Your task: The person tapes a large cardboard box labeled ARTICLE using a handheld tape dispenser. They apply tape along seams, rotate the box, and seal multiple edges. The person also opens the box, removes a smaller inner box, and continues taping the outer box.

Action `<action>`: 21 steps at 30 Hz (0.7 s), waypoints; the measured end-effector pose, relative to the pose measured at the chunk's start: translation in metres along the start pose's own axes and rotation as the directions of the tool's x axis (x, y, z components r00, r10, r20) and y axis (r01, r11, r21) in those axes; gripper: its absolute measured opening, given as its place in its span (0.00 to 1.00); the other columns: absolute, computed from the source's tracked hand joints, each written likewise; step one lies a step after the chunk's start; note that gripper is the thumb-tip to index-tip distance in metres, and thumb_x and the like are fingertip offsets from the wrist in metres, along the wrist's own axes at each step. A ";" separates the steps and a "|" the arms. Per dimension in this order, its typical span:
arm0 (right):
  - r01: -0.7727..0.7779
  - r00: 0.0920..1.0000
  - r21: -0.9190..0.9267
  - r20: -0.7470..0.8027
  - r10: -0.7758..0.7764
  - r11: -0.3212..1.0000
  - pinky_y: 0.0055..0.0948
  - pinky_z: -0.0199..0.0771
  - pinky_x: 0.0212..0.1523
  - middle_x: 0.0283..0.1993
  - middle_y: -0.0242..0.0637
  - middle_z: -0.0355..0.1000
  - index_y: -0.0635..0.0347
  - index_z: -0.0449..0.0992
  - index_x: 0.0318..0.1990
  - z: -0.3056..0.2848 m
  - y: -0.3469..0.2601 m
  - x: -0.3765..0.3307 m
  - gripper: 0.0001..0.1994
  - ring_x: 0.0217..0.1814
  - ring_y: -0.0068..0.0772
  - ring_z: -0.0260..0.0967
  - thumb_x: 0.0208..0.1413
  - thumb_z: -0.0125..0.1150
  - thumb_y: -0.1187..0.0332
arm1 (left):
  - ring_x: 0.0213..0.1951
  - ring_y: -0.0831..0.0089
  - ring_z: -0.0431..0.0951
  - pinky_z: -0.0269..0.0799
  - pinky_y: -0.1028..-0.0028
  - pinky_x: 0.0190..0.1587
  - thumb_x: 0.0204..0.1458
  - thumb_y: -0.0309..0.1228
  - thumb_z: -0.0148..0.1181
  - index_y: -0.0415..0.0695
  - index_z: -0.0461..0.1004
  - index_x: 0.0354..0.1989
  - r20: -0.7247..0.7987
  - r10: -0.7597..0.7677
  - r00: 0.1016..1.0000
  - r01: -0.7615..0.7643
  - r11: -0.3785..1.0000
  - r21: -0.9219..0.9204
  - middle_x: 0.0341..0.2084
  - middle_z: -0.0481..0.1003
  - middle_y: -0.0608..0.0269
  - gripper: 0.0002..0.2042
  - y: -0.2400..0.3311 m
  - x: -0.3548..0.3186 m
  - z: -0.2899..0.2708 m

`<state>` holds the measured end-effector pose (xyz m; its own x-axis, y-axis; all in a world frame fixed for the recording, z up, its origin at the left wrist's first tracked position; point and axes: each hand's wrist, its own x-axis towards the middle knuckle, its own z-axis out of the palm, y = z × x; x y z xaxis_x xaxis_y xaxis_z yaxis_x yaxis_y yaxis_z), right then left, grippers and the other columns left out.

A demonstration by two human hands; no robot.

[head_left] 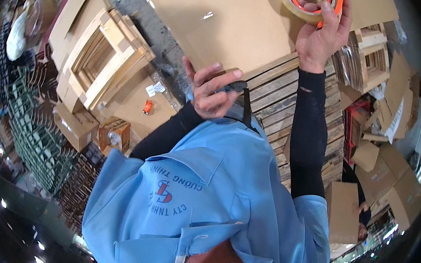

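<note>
My right hand (321,46) is raised at the upper right, its fingers wrapped through and around an orange tape dispenser (339,3). A wide roll of clear packing tape (289,7) sits on the dispenser, its top cut off by the frame's edge. My left hand (210,92) hangs in front of my body with its fingers apart and partly bent, holding nothing. Beyond it lies a large flat brown cardboard piece (230,29), with a small shiny patch on its surface. Whether the left fingertips touch the cardboard I cannot tell.
Wooden slats (275,87) lie beside the cardboard. Stacked wooden frames (95,64) stand at left, near a small orange object (147,107) and an open carton (75,124). More wooden frames (375,56) and folded cartons (384,168) crowd the right, where another person's arm (363,209) shows.
</note>
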<state>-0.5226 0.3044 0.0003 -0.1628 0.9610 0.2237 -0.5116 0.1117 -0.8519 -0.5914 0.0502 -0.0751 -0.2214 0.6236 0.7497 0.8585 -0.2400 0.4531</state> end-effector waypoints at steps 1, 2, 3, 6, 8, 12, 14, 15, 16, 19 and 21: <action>0.020 0.999 -0.024 -0.031 -0.021 1.000 0.26 0.76 0.38 0.45 0.42 0.78 0.68 0.71 0.62 0.003 0.000 -0.001 0.25 0.35 0.29 0.75 0.57 0.62 0.68 | 0.63 0.57 0.69 0.33 0.38 0.74 0.47 0.35 0.69 0.52 0.60 0.18 -0.011 0.060 0.998 -0.059 0.996 0.059 0.52 0.80 0.63 0.19 -0.004 -0.012 0.001; -0.011 1.000 0.048 -0.012 0.012 0.999 0.26 0.79 0.44 0.55 0.44 0.74 0.67 0.57 0.71 0.001 -0.001 -0.001 0.33 0.41 0.29 0.77 0.57 0.60 0.76 | 0.60 0.58 0.71 0.35 0.38 0.74 0.45 0.33 0.71 0.52 0.59 0.16 -0.022 0.131 0.991 -0.128 0.986 0.109 0.52 0.80 0.63 0.20 -0.018 -0.015 0.003; 0.001 1.000 0.086 -0.020 0.000 0.996 0.26 0.79 0.44 0.55 0.44 0.74 0.67 0.59 0.70 0.005 0.003 -0.002 0.33 0.42 0.29 0.76 0.57 0.60 0.76 | 0.58 0.59 0.73 0.36 0.38 0.74 0.42 0.30 0.72 0.52 0.58 0.14 -0.030 0.201 0.979 -0.194 0.968 0.157 0.52 0.79 0.62 0.21 -0.031 -0.017 0.002; -0.012 1.000 0.069 0.015 0.011 0.998 0.26 0.79 0.48 0.56 0.42 0.73 0.67 0.62 0.68 0.002 0.007 -0.003 0.31 0.48 0.27 0.75 0.56 0.61 0.78 | 0.57 0.58 0.74 0.41 0.40 0.72 0.45 0.42 0.70 0.53 0.61 0.17 0.194 0.200 0.960 -0.231 0.961 0.154 0.56 0.76 0.57 0.20 -0.051 -0.017 -0.027; -0.001 1.000 0.045 0.006 0.001 0.999 0.27 0.78 0.50 0.57 0.42 0.71 0.68 0.63 0.67 0.006 0.006 -0.003 0.29 0.49 0.29 0.74 0.57 0.62 0.77 | 0.59 0.55 0.73 0.45 0.42 0.71 0.50 0.48 0.66 0.53 0.62 0.18 0.333 0.253 0.908 -0.285 0.957 0.049 0.60 0.73 0.54 0.21 -0.062 -0.006 -0.051; 0.049 0.999 0.070 0.011 -0.050 0.996 0.31 0.77 0.53 0.55 0.42 0.74 0.68 0.67 0.63 0.003 0.017 -0.008 0.29 0.50 0.33 0.75 0.53 0.66 0.73 | 0.62 0.54 0.71 0.55 0.44 0.67 0.48 0.42 0.69 0.48 0.64 0.17 0.549 0.340 0.764 -0.431 0.902 0.041 0.62 0.72 0.54 0.20 -0.066 0.016 -0.079; 0.047 0.998 0.110 0.044 -0.052 0.993 0.32 0.76 0.58 0.57 0.43 0.73 0.71 0.65 0.63 0.000 0.016 -0.009 0.33 0.56 0.31 0.73 0.50 0.70 0.71 | 0.60 0.51 0.71 0.57 0.44 0.66 0.44 0.34 0.72 0.46 0.64 0.17 0.589 0.321 0.741 -0.430 0.901 0.050 0.60 0.74 0.52 0.18 -0.062 0.022 -0.085; -0.002 0.999 0.168 0.037 -0.004 0.986 0.30 0.74 0.60 0.58 0.42 0.72 0.71 0.66 0.63 0.005 0.007 -0.015 0.33 0.58 0.29 0.72 0.48 0.71 0.71 | 0.60 0.52 0.70 0.57 0.44 0.65 0.40 0.29 0.73 0.46 0.64 0.17 0.610 0.269 0.745 -0.377 0.924 0.054 0.60 0.74 0.52 0.17 -0.055 0.024 -0.088; -0.006 0.999 0.175 0.048 -0.003 0.985 0.30 0.74 0.59 0.58 0.42 0.72 0.71 0.66 0.63 0.006 0.011 -0.014 0.33 0.58 0.30 0.72 0.48 0.71 0.72 | 0.60 0.52 0.70 0.57 0.44 0.65 0.40 0.29 0.73 0.45 0.65 0.18 0.621 0.216 0.753 -0.327 0.943 0.069 0.61 0.73 0.52 0.16 -0.045 0.035 -0.087; -0.033 0.998 0.154 0.049 0.025 0.988 0.32 0.74 0.60 0.58 0.43 0.72 0.70 0.65 0.64 0.007 0.009 -0.014 0.34 0.58 0.30 0.72 0.47 0.70 0.74 | 0.62 0.49 0.67 0.55 0.45 0.67 0.40 0.28 0.72 0.44 0.65 0.19 0.639 0.060 0.767 -0.191 0.972 0.139 0.64 0.69 0.50 0.15 -0.029 0.048 -0.081; -0.090 0.995 0.193 0.068 0.078 0.977 0.33 0.72 0.61 0.58 0.44 0.71 0.69 0.63 0.65 0.010 0.009 -0.017 0.35 0.60 0.31 0.71 0.47 0.69 0.76 | 0.66 0.46 0.63 0.50 0.42 0.69 0.44 0.28 0.70 0.42 0.66 0.20 0.580 0.067 0.812 -0.237 0.946 0.222 0.65 0.66 0.44 0.14 -0.026 0.029 -0.074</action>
<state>-0.5326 0.2869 -0.0061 -0.2595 0.9472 0.1883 -0.6480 -0.0262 -0.7612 -0.6546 0.0194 -0.0295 0.1464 0.9217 0.3593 0.9671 -0.2097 0.1439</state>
